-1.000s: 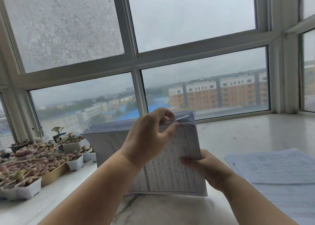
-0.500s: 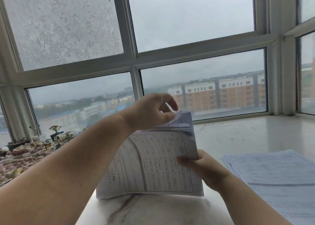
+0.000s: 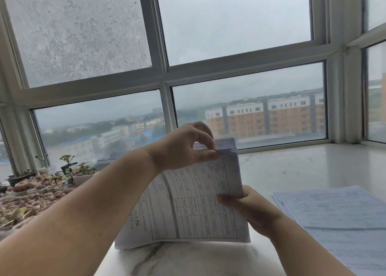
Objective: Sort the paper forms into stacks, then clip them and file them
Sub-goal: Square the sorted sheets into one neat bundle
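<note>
Head view: stack of forms (image 3: 188, 204) stands on edge on the marble sill (image 3: 292, 171), centre near. Left hand (image 3: 183, 148) at its top edge, thumb and fingers pinching the upper sheets. Right hand (image 3: 248, 209) grips the stack's right side, fingers curled behind. Second pile of forms (image 3: 338, 223) lies flat, near right. Potted succulents (image 3: 41, 183) at left.

Left hand (image 3: 183, 148) raised, fingertips pinched, right hand (image 3: 248, 209) lower, curled grip
</note>
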`<action>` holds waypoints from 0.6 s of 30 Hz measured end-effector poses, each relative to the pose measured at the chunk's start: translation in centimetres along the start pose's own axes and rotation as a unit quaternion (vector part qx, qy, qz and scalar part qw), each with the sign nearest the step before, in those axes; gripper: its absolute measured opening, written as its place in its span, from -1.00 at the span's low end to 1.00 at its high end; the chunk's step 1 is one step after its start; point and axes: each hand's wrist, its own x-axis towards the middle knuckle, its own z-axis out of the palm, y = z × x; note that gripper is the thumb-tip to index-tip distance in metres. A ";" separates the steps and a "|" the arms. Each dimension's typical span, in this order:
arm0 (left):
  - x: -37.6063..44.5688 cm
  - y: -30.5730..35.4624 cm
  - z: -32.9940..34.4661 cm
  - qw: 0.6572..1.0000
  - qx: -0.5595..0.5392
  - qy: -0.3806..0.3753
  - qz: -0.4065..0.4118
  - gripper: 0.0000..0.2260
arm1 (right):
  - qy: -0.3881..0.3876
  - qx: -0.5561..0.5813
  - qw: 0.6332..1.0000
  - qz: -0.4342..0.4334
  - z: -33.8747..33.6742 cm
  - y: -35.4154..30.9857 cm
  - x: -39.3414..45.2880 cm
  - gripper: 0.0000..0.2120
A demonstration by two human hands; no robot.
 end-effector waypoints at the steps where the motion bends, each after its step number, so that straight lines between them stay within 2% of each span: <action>1: 0.0 -0.3 0.3 0.999 0.039 0.033 0.011 -0.94 | -0.003 0.000 1.000 0.000 0.0 -0.1 -0.1 -0.59; 3: -0.2 -0.6 0.9 0.993 0.082 0.086 0.009 -0.92 | -0.009 -0.001 1.000 -0.002 -0.1 -0.2 -0.2 -0.60; 7: -1.0 -1.4 1.4 0.985 0.095 0.143 -0.030 -0.68 | -0.019 0.004 1.000 0.002 -0.3 -0.2 -0.5 -0.61; 10: -2.8 -3.0 0.9 0.964 0.202 0.170 -0.018 -0.61 | -0.023 0.016 1.000 0.008 -0.4 0.0 -0.7 -0.61; 13: -6.4 -6.6 -0.4 0.936 0.296 0.192 -0.019 -0.41 | -0.038 0.020 0.999 0.011 -0.5 -0.1 -0.8 -0.60; 15: -9.5 -9.1 -1.0 0.926 0.300 0.215 -0.082 -0.36 | -0.045 0.024 0.999 0.016 -0.5 -0.1 -0.8 -0.60; 18: -13.6 -12.0 -0.6 0.915 0.222 0.272 -0.197 -0.33 | -0.046 0.029 0.998 0.019 -0.5 -0.2 -0.8 -0.63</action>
